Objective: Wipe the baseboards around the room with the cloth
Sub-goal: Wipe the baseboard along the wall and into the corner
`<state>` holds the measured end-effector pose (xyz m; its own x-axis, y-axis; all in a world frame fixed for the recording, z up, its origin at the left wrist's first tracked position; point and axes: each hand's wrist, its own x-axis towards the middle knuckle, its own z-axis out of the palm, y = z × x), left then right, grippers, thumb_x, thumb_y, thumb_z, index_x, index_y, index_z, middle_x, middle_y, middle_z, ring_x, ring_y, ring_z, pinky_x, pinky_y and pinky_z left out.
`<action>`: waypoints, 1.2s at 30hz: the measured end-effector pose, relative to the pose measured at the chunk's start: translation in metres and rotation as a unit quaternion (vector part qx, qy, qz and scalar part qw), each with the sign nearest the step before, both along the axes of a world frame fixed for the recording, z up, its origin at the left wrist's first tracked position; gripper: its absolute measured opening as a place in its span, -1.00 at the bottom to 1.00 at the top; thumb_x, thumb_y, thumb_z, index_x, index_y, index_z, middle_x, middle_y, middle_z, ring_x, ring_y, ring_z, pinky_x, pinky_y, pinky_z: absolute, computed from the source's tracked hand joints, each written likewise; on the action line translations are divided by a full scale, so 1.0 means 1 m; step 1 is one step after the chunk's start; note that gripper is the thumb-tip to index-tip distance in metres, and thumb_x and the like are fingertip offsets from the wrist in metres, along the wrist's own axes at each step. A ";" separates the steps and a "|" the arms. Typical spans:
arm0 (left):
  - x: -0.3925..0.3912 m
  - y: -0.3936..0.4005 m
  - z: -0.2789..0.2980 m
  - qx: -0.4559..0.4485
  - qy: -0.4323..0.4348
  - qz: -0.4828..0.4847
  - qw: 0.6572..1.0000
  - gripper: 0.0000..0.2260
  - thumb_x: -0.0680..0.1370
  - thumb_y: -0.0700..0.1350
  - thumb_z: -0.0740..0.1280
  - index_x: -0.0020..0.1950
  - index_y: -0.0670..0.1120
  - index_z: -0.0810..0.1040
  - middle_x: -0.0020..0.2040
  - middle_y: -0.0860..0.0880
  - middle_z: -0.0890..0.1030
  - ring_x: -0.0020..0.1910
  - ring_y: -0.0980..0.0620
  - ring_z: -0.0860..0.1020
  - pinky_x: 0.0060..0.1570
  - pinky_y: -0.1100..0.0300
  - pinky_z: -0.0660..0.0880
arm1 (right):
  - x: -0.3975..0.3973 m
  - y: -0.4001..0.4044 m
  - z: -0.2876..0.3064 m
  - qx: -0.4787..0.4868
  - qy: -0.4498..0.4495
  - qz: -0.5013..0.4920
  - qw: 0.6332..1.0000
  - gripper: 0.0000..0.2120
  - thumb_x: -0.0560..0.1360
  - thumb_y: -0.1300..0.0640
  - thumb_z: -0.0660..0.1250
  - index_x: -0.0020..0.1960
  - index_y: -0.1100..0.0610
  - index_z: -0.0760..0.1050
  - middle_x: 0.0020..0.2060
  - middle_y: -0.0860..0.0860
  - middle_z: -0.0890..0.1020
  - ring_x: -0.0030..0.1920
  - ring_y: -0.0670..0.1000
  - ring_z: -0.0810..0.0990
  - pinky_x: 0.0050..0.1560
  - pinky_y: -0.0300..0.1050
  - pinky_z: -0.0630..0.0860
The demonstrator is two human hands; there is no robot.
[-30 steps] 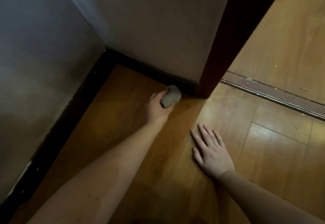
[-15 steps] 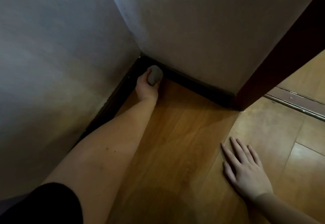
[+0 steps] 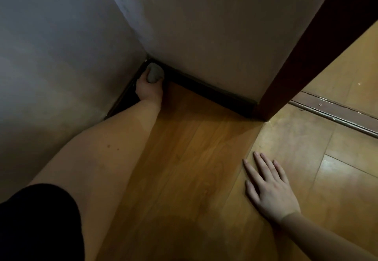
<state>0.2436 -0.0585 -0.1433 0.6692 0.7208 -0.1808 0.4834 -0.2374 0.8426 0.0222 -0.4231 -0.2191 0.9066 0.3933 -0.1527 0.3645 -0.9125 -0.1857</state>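
Left hand: our left hand [image 3: 149,88] reaches far out into the corner. Its fingers are curled tight around the cloth [image 3: 154,73].

Cloth: the cloth is a small gray ball, bunched up in our fingers. It sits right in the corner and looks like it touches the dark baseboard [image 3: 206,90] there. We think we keep it bunched so it fits into that tight spot.

Right hand: our right hand [image 3: 270,189] lies flat on the wood floor [image 3: 194,158], fingers straight and spread. It holds nothing. We think it is there to hold us up while we lean so far forward.

Baseboard: a dark strip runs along the bottom of the wall ahead, from the corner to the door frame [image 3: 306,56]. Another dark strip runs along the left wall, but our arm hides most of it.

Step now: we think we are wiping the corner, where the two strips meet.

What is left: we cannot tell how much of the room is done.

Count: two hands, one cloth, two walls meeting in one corner, two strips of baseboard, one door frame, and one metal track [image 3: 335,113] on the floor past the door.
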 end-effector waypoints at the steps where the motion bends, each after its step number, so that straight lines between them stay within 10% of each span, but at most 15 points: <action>1: 0.000 -0.003 0.002 -0.022 -0.003 0.006 1.000 -0.47 0.49 -0.13 0.47 0.45 0.00 0.46 0.31 -0.07 0.57 0.28 0.00 0.53 0.31 0.18 0.44 | 0.000 0.000 0.000 -0.001 -0.001 -0.001 1.000 -0.42 0.61 -0.18 0.03 0.59 -0.05 0.11 0.56 0.09 0.17 0.58 0.05 0.01 0.53 0.12 0.04; 22: -0.090 -0.192 -0.008 -0.139 -0.033 -0.067 0.988 -0.56 0.49 -0.12 0.49 0.36 0.00 0.52 0.24 0.06 0.47 0.22 0.07 0.49 0.29 0.07 0.48 | 0.000 0.002 -0.004 -0.014 0.004 0.003 1.000 -0.42 0.63 -0.20 -0.01 0.60 -0.06 0.06 0.58 0.08 0.10 0.59 0.06 -0.06 0.55 0.12 -0.01; 36: -0.124 -0.197 -0.012 0.032 -0.057 -0.352 0.934 -0.63 0.46 -0.21 0.51 0.26 -0.13 0.61 0.20 -0.08 0.52 0.14 0.12 0.45 0.17 0.38 0.40 | -0.002 -0.003 -0.001 -0.001 0.008 0.004 1.000 -0.42 0.63 -0.20 -0.03 0.60 -0.05 0.05 0.58 0.09 0.10 0.59 0.06 -0.04 0.55 0.12 0.00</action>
